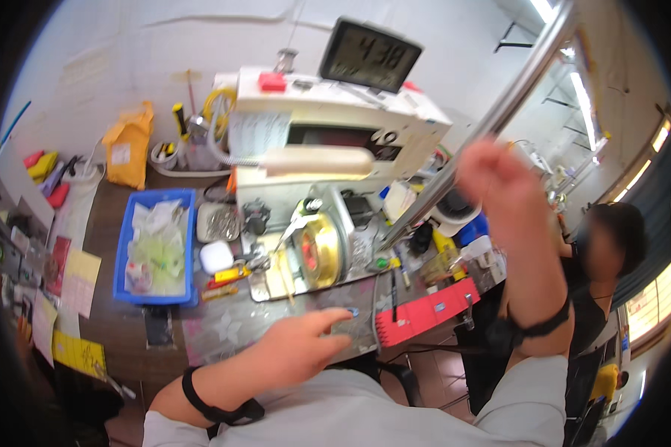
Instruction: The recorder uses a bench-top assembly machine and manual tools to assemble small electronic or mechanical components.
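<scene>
My left hand [302, 344] is over the front edge of the workbench, index finger stretched out and thumb apart, with nothing visible between them. A small bluish piece [353, 312] lies by the index fingertip. My right hand [492, 175] is raised in front of the metal post [492, 123], on the right. It is smeared by motion; its fingers look curled, and whether anything is in them cannot be made out. Beyond my left hand, a roll of gold tape [322, 249] stands on a tray with tools. The red spiral-edged sheet [429, 311] lies below my right forearm.
A blue bin [119, 257] with plastic bags stands left, beside a white box [216, 257] and an orange-yellow cutter [231, 276]. A digital clock [370, 56] sits on the white cabinet [425, 112] at the back. Another person [611, 246] is at the right.
</scene>
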Motion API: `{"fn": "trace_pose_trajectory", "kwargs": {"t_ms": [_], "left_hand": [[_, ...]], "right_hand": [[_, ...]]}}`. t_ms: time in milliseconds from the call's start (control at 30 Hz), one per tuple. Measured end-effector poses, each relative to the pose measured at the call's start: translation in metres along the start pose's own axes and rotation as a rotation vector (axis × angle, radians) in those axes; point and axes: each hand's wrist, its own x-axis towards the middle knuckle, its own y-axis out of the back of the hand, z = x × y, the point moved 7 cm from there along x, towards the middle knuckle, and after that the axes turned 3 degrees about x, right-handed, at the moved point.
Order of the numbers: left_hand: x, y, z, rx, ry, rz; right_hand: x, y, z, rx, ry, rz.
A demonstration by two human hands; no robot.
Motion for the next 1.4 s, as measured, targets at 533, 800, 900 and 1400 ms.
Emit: {"fn": "trace_pose_trajectory", "kwargs": {"t_ms": [533, 800, 900, 1400], "left_hand": [[0.01, 0.004, -0.025, -0.142, 0.057, 0.274], [0.012, -0.001, -0.023, -0.099, 0.034, 0.294], [0.014, -0.002, -0.024, -0.142, 0.011, 0.313], [0.007, 0.059, -0.027, -0.143, 0.013, 0.437]], "right_hand": [[-0.13, -0.117, 0.11, 0.066, -0.379, -0.363], [-0.137, -0.122, 0.117, 0.06, -0.364, -0.458], [-0.139, -0.123, 0.118, 0.077, -0.37, -0.486], [-0.151, -0.034, 0.088, -0.358, -0.097, -0.213]]}}
